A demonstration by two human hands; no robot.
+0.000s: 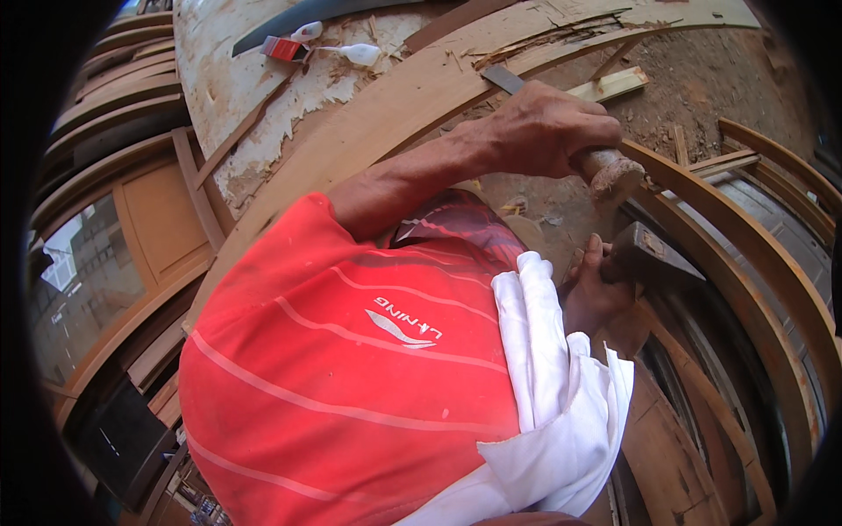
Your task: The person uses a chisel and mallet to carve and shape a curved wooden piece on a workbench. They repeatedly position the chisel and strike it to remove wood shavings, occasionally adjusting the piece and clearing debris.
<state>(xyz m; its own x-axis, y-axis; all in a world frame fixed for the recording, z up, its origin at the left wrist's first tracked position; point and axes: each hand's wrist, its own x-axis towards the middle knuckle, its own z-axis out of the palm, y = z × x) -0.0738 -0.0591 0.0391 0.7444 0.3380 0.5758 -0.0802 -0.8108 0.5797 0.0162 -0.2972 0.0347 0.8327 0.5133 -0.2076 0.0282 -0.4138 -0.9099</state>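
Nearest is the person's red shirt [351, 386], its smooth fabric crossed by pale stripes, with a light swoosh-like emblem and short lettering on the chest. Creased white cloth [553, 412] hangs over its right side. The right hand [601, 285] is closed on a hammer [658, 254] with a dark, blocky head. Farther up, the left hand [557, 131] grips a chisel [618, 175], its round wooden handle frayed at the end, its flat blade over a long pale board [377, 167] with splintered wood. Beyond lie a peeling whitish sheet [237, 96], white plastic bottles [360, 54] and a small red item [282, 48]; brown earth floor [745, 83] shows right, stacked wooden frames [132, 88] left.
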